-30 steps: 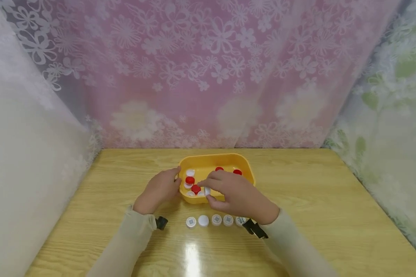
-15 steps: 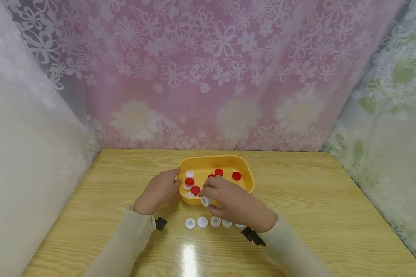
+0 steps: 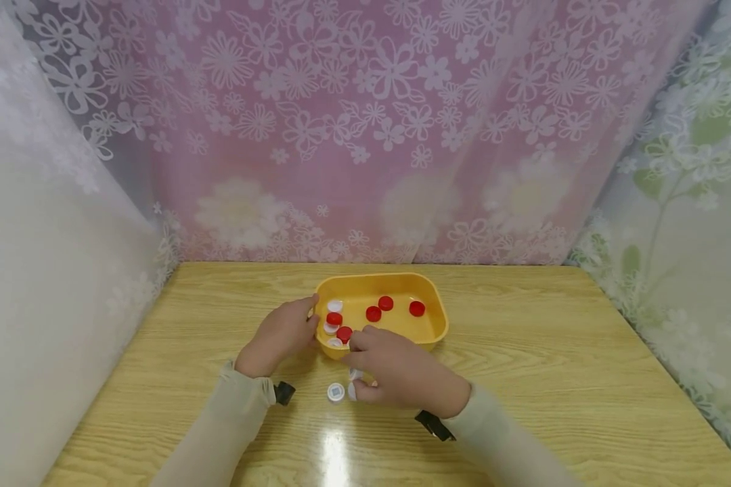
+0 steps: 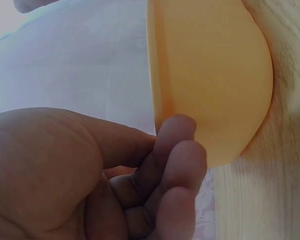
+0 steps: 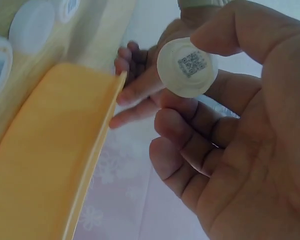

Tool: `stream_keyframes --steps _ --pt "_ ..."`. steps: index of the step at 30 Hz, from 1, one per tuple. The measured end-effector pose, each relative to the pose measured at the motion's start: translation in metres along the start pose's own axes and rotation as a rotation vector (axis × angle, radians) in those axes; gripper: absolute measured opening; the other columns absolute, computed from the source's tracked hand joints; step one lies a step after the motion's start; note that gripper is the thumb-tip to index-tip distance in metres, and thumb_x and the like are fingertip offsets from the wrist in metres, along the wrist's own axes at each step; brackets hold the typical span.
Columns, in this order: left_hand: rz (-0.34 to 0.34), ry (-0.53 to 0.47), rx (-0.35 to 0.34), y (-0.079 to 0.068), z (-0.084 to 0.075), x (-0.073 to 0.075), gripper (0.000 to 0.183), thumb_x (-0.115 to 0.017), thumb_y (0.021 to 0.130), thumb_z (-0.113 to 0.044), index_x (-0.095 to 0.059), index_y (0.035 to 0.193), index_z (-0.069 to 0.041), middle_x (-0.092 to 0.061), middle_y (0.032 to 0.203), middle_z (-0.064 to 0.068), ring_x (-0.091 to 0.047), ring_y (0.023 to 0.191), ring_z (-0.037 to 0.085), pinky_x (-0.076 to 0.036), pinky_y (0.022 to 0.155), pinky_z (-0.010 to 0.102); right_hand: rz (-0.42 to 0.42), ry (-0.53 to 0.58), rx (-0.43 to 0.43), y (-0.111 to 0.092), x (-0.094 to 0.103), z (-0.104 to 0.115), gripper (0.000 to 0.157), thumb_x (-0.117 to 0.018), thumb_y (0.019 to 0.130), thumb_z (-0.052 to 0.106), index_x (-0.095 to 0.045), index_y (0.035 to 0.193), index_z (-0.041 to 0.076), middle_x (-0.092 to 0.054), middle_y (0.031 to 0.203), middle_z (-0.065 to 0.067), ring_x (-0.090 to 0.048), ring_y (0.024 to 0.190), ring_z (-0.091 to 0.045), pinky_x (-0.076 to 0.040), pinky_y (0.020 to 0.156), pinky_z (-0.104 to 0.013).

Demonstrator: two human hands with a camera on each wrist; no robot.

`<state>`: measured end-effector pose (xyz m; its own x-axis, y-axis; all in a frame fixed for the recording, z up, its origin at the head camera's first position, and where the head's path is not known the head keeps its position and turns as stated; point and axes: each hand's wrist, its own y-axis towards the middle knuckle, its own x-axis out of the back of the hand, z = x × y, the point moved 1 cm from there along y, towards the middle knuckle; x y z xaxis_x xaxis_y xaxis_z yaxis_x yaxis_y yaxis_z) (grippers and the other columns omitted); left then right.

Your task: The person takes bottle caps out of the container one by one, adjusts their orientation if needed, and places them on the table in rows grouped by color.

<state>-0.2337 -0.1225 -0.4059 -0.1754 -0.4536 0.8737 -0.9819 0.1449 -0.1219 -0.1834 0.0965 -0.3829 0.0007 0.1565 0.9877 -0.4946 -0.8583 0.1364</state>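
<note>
— Where are your hands, and what does each one have?

— Your left hand (image 3: 282, 336) grips the left end of the yellow tray (image 3: 405, 322), thumb and fingers at its rim. Your right hand (image 3: 405, 377) pinches a white cap (image 5: 187, 67) between thumb and finger, just in front of the tray's near wall.

— How much room do the edges leave you?

— Behind the tray, little: its back rim sits near the far edge of the wooden table (image 3: 585, 379), where a pink curtain (image 3: 365, 169) hangs. To the right you have a broad stretch of wood, out to the leaf-print curtain (image 3: 676, 203). In front it's tighter: a marked cap (image 3: 336, 392) lies between your wrists, with a plain cap (image 5: 32, 26) beside it, partly behind your right thumb in the head view. Inside the tray, three red caps (image 3: 373, 314) spread over the middle and right; more red ones crowd the left end with some white caps (image 3: 335, 306).

— Any label you can read?

— Your pinched cap shows a square code, like a QR code, facing the right wrist camera; its detail is too small to decipher. The marked cap bears a square, blue-grey patch, equally too fine to make out.
</note>
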Motion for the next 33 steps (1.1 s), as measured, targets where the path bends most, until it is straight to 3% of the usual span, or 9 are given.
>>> stream_keyframes --steps 5,11,16,23,26,29,33 --pt "-0.020 0.016 -0.018 0.000 0.000 0.001 0.053 -0.057 0.107 -0.023 -0.046 0.155 -0.005 -0.054 0.152 0.015 -0.062 0.115 0.026 -0.051 0.101 0.047 0.065 -0.016 0.077 0.006 -0.013 0.013 0.023 -0.064 0.093 0.024 -0.078 0.110 0.014 -0.055 0.089 0.006 -0.043 0.079 -0.009 -0.038 0.071 -0.019" --pt "-0.018 0.011 -0.011 0.001 0.001 0.000 0.053 -0.057 0.107 -0.024 -0.047 0.155 -0.006 -0.057 0.149 0.014 -0.060 0.090 0.023 -0.051 0.080 0.037 0.131 -0.030 0.166 0.008 -0.024 0.025 0.010 -0.072 0.092 0.025 -0.073 0.101 0.021 -0.056 0.086 0.011 -0.046 0.076 -0.003 -0.040 0.071 -0.015" --pt "0.001 -0.001 0.004 0.002 0.000 0.000 0.053 -0.057 0.107 -0.024 -0.045 0.156 -0.007 -0.060 0.145 0.014 -0.056 0.075 0.021 -0.048 0.070 0.033 0.186 0.020 0.152 0.007 -0.027 0.028 0.013 -0.076 0.092 0.026 -0.067 0.100 0.023 -0.056 0.087 0.015 -0.049 0.077 -0.001 -0.043 0.074 -0.015" --pt "-0.004 0.009 -0.015 0.003 0.000 0.000 0.053 -0.055 0.107 -0.024 -0.044 0.156 -0.006 -0.062 0.143 0.013 -0.058 0.080 0.019 -0.051 0.078 0.036 0.219 0.039 0.113 0.009 -0.031 0.029 0.012 -0.078 0.093 0.026 -0.066 0.095 0.024 -0.054 0.081 0.017 -0.047 0.071 -0.001 -0.043 0.069 -0.016" --pt "0.010 -0.007 -0.004 0.003 0.001 0.000 0.054 -0.055 0.108 -0.024 -0.043 0.157 -0.006 -0.070 0.121 0.010 -0.058 0.074 0.018 -0.051 0.076 0.035 0.225 0.031 0.118 0.008 -0.033 0.031 0.012 -0.078 0.093 0.027 -0.067 0.093 0.025 -0.053 0.080 0.017 -0.047 0.069 -0.001 -0.042 0.067 -0.016" --pt "0.028 -0.019 0.006 0.003 0.001 0.000 0.055 -0.054 0.108 -0.024 -0.041 0.158 -0.006 -0.067 0.096 0.006 -0.055 0.066 0.018 -0.049 0.071 0.034 0.236 0.017 0.116 0.008 -0.035 0.032 0.012 -0.079 0.092 0.027 -0.067 0.092 0.026 -0.052 0.080 0.017 -0.046 0.069 -0.001 -0.041 0.067 -0.016" --pt "0.031 -0.015 0.001 0.002 0.001 0.001 0.054 -0.055 0.108 -0.024 -0.043 0.157 -0.006 -0.066 0.091 0.004 -0.056 0.065 0.016 -0.050 0.072 0.034 0.247 -0.003 0.111 0.009 -0.039 0.034 0.012 -0.079 0.092 0.027 -0.068 0.091 0.025 -0.051 0.078 0.016 -0.046 0.068 -0.001 -0.041 0.066 -0.016"
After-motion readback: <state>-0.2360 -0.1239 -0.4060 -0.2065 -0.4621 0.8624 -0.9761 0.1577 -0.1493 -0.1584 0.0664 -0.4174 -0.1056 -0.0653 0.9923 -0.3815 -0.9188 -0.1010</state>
